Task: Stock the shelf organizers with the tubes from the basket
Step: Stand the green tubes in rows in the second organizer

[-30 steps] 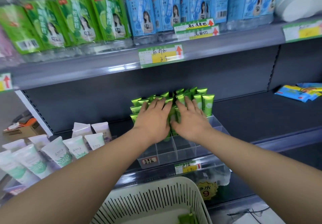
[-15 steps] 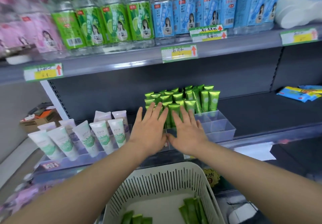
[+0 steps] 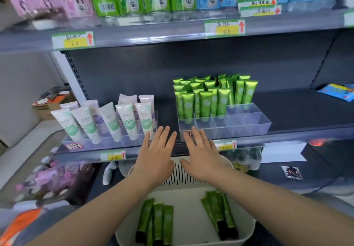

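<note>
Status: partly stocked. In the clear organizer (image 3: 249, 123) on the middle shelf (image 3: 306, 111), green tubes (image 3: 206, 100) standing upright across the back rows and the left side. Front row and right-hand cells visibly empty through the plastic. Lying flat in the basket (image 3: 180, 178) below the shelf edge: loose tubes (image 3: 157, 220) in two clusters, one at left, one at right (a handful in all, exact count not attempted). Judged more than half done, with enough open cells for the remainder.

Left hand (image 3: 155, 157) and right hand (image 3: 203, 155): fingers straight and spread, palms down, grasping nothing. Side by side above the basket's far rim, just in front of the shelf lip. Right fingertips overlapping the organizer's front-left corner in view; contact or not, cannot tell. Left fingertips close by the right end of the white-tube tray (image 3: 115, 140); same doubt about contact.

Clearance: ample height between the tube tops and the upper shelf (image 3: 153, 37). Bare dark shelf to the right of the organizer. Low front wall on the organizer, so likely easy entry from above and in front. To watch on the way up from the basket: shelf lip with price tags (image 3: 225, 144), plus the upright front tubes (likely to topple if brushed).
</note>
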